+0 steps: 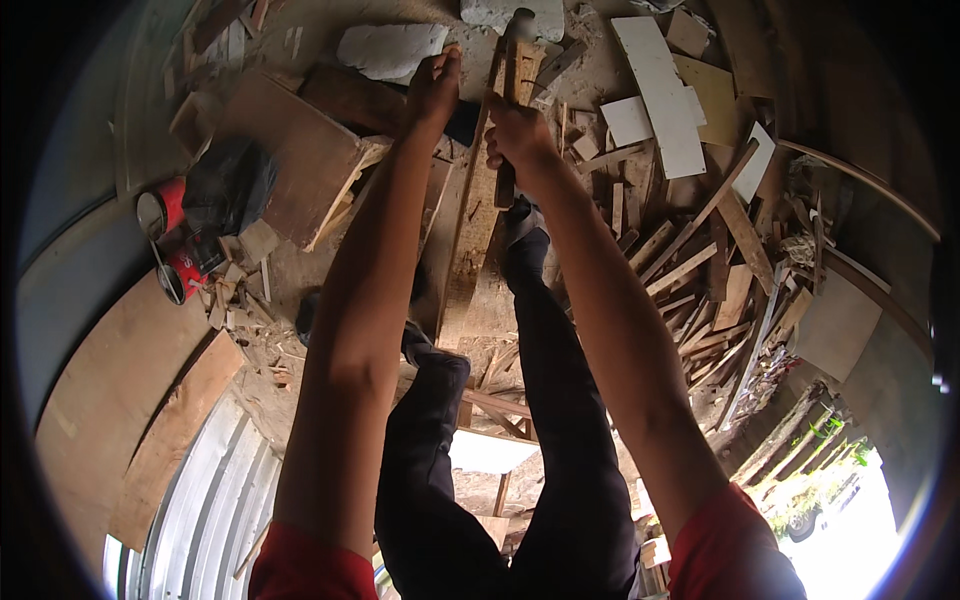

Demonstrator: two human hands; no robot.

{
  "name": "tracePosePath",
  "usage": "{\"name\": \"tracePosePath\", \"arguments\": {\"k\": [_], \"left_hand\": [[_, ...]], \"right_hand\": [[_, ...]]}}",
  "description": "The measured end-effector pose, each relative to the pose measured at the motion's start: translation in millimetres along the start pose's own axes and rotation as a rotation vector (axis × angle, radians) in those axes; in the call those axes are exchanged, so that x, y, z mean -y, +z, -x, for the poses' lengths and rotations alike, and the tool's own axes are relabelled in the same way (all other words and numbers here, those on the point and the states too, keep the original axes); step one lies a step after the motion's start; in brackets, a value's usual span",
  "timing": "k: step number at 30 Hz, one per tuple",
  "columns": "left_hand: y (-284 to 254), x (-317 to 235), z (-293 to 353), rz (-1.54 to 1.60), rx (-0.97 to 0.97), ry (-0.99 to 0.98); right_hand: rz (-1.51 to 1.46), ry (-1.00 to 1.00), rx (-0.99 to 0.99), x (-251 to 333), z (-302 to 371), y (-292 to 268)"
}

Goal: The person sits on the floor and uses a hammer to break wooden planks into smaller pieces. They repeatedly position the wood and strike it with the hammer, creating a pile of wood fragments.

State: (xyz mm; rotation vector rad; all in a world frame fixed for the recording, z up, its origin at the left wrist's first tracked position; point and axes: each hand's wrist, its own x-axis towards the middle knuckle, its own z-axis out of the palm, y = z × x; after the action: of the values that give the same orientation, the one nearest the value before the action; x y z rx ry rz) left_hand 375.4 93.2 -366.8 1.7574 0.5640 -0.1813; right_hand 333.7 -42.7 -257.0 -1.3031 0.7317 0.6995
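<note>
My right hand [520, 138] is wrapped round the handle of a hammer [513, 70]. The handle's butt sticks out below my fist, and the dark, blurred head points away from me at the top. Beneath the hammer a long wooden plank [465, 250] runs from between my feet toward the far side. To its left, my left hand [435, 88] is closed, its fingertips pressed together near a pale stone block [392, 50]. Whatever those fingers may hold is too small or hidden to make out.
Wood offcuts [690, 290] are heaped on the right, with white board pieces [660, 100] beyond them. A brown wooden box [295, 155] and red cans [182, 275] stand at left. Corrugated metal sheet [215, 500] lies lower left. Another stone block [490, 15] is at the far end.
</note>
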Motion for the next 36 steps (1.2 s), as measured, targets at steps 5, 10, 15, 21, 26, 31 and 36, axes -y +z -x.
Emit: {"name": "tracePosePath", "arguments": {"k": [5, 10, 15, 21, 26, 31, 36], "left_hand": [[49, -39, -26, 0.374, 0.217, -0.117], [72, 5, -70, 0.357, 0.375, -0.238], [83, -4, -69, 0.269, 0.259, -0.251], [87, -2, -74, -0.103, 0.091, 0.012], [100, 12, -88, -0.154, 0.000, -0.078], [70, 94, -67, -0.568, 0.005, 0.391], [68, 91, 60, -0.320, 0.039, -0.021]], "right_hand": [[0.033, -0.047, -0.040, -1, 2, -11], [0.101, -0.138, 0.040, -6, 8, -12], [0.132, -0.169, -0.001, -15, 0, -15], [0.241, -0.260, -0.095, -33, -24, -12], [0.505, -0.501, -0.147, -59, -50, -27], [0.376, -0.312, 0.053, -53, -93, -24], [0.245, 0.167, 0.097, -8, -110, -42]]}}
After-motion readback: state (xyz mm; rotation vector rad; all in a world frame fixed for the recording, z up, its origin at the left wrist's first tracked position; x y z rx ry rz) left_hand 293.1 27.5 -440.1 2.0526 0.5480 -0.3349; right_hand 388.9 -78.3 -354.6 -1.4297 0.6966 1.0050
